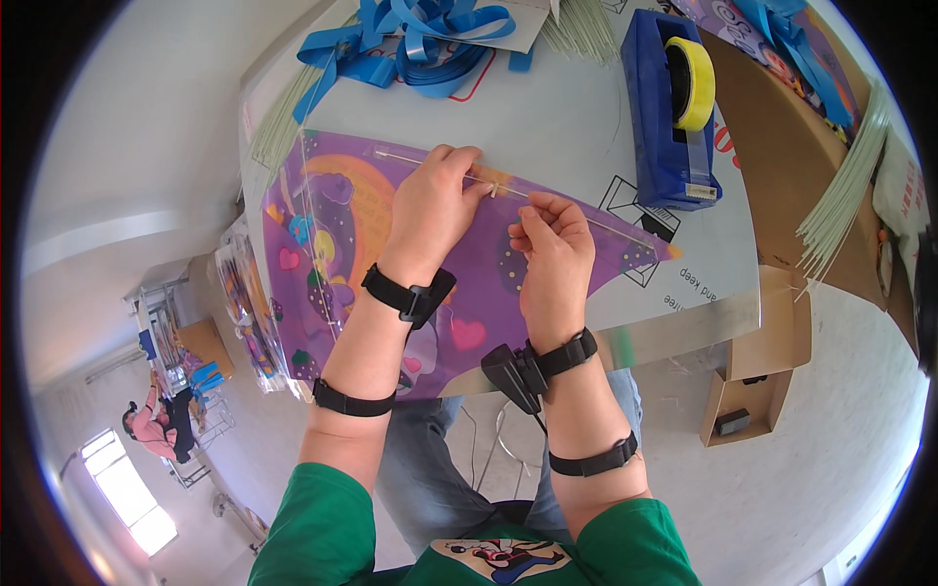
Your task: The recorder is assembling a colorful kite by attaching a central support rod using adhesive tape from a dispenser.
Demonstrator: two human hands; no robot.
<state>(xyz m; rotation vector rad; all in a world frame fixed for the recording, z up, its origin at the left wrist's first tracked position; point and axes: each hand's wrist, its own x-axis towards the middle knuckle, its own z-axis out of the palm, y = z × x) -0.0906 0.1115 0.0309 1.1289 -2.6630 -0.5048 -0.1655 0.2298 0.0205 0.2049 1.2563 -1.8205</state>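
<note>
The left hand's (431, 211) fingers grasp the sheet (489, 256) at its upper edge, thumb beside a small pale tie (496, 188) on the thin white rod (403, 160). Just beside, the right hand's (555, 239) fingers are curled, the thumb near the index tip; whether they pinch something thin I cannot tell.

The sheet is purple, triangular and printed with cartoons and hearts. It lies flat on the tabletop (586, 109), under both hands and reaching its near edge. Small, faint lettering on its orange moon is too soft to read.

The tabletop's grey cover carries print: black Latin letters, upside down, right of the sheet; a black line drawing of a box; and large red letters, partly hidden by the blue dispenser (653, 127) with its yellow tape roll (701, 88).

Farther off lie blue ribbons (440, 70) and pale sticks (581, 29). To the right, more pale sticks (848, 186) hang over a brown carton (772, 127), near a white bag (901, 190) with red writing, too small to make out.
</note>
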